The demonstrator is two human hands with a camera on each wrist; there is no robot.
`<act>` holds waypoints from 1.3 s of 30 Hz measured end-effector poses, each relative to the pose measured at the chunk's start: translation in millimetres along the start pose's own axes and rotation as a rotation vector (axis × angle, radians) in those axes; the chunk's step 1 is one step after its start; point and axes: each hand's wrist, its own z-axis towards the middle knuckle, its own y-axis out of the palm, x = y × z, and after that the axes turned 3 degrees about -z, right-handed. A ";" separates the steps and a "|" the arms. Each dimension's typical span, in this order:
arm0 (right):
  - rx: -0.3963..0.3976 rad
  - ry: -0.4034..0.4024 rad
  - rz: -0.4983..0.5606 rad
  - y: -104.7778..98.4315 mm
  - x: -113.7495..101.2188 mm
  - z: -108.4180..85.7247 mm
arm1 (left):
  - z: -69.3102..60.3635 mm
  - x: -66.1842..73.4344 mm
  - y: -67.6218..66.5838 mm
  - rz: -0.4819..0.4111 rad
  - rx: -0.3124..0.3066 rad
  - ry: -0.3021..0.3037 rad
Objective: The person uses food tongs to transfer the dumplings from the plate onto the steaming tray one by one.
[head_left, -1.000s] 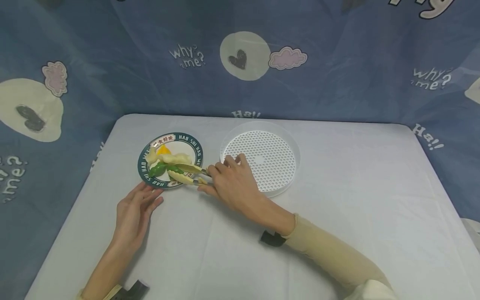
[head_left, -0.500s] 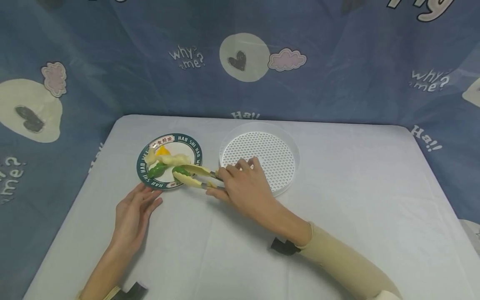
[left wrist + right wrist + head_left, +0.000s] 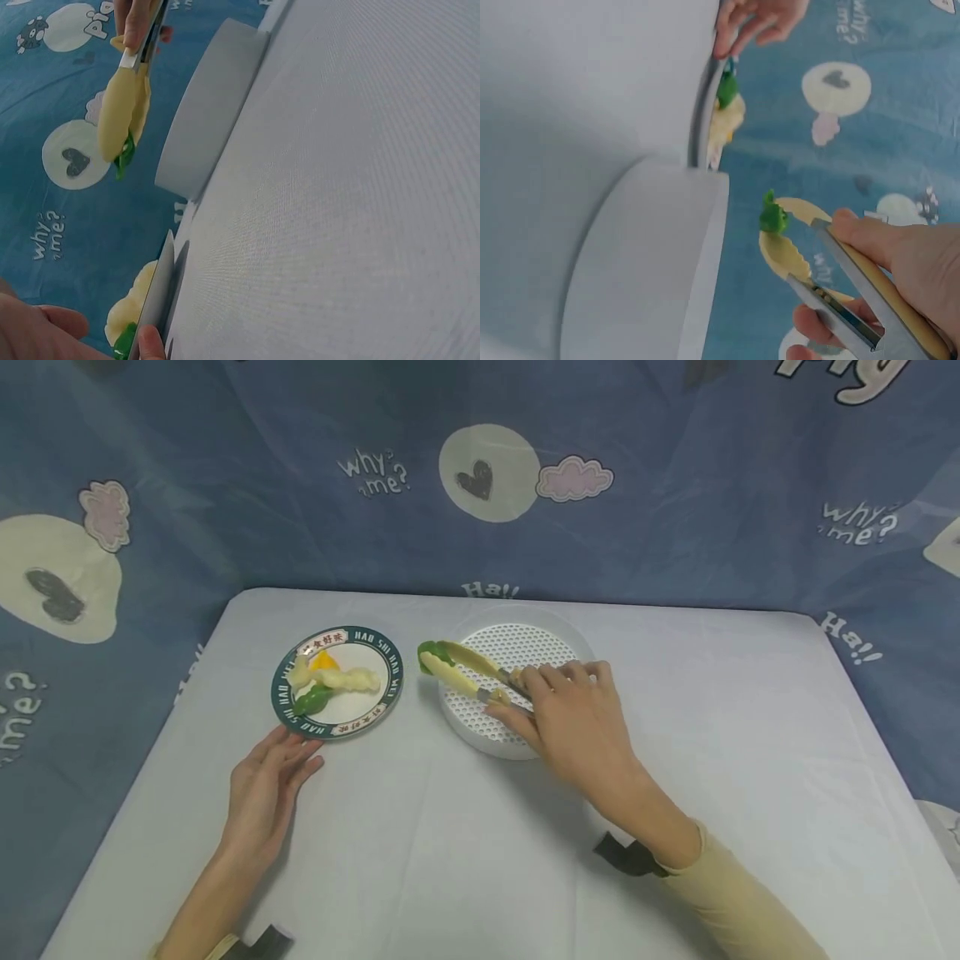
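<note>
My right hand (image 3: 581,727) grips a pair of tongs (image 3: 465,672) with pale yellow tips and metal arms. Between the tips is a glossy green piece of food (image 3: 773,218), its exact kind unclear. The tongs hang over the left part of a round white sieve (image 3: 487,745) with a perforated bottom. Fingers of my left hand (image 3: 262,797) touch the near-left rim of a plate (image 3: 386,685) with a green lettered border; the thumb stands apart from it. On the plate are a pale, lumpy piece (image 3: 348,679), a yellow piece (image 3: 324,661) and another green piece (image 3: 312,700).
The plate and sieve stand side by side on a white-covered table (image 3: 720,718), a narrow strip of cloth between them. A blue printed curtain (image 3: 675,543) hangs behind the table. The sieve has a raised side wall (image 3: 217,97).
The tongs have lifted a green piece off the plate and carried it right to above the sieve's left edge. My right arm has moved right; my left hand has stayed at the plate.
</note>
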 end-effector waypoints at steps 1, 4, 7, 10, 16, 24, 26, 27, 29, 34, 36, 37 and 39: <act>0.006 0.005 -0.001 -0.3 2.5 -0.7 | 0.0 -0.1 -0.3 0.004 -0.003 0.000; 0.025 0.012 -0.011 0.4 7.5 -2.4 | 0.2 -0.9 -1.3 0.014 -0.015 0.008; 0.030 0.013 -0.019 2.2 9.3 -3.6 | 0.2 -1.7 -2.4 0.015 -0.030 0.023; 0.029 0.016 -0.015 3.5 9.3 -4.2 | -0.1 -1.9 -3.1 0.010 -0.033 0.035; 0.000 0.038 -0.018 3.7 8.0 -4.4 | -0.5 -1.3 -3.7 0.000 -0.032 0.038; -0.005 0.013 -0.038 4.6 0.6 -1.7 | 0.4 -0.8 -3.1 0.001 -0.031 0.033; -0.003 0.002 -0.045 5.5 -2.6 0.2 | 0.7 -1.0 -3.1 0.002 -0.033 0.036; -0.002 -0.004 -0.049 6.0 -4.6 1.4 | 0.8 -1.1 -3.0 0.004 -0.033 0.038; -0.002 -0.019 -0.059 7.6 -9.1 4.5 | 1.1 -1.4 -2.8 0.005 -0.031 0.039; -0.005 -0.061 -0.089 12.9 -23.8 14.6 | 1.8 -1.7 -2.5 -0.004 -0.023 0.030; -0.012 -0.069 -0.095 15.5 -30.3 18.6 | 1.8 -1.3 -3.0 -0.012 -0.022 0.022; -0.016 -0.071 -0.094 17.0 -33.5 20.4 | 1.9 -1.1 -3.1 -0.015 -0.020 0.019; -0.014 -0.079 -0.096 20.4 -39.6 23.7 | 1.8 -0.8 -3.5 -0.015 -0.016 0.013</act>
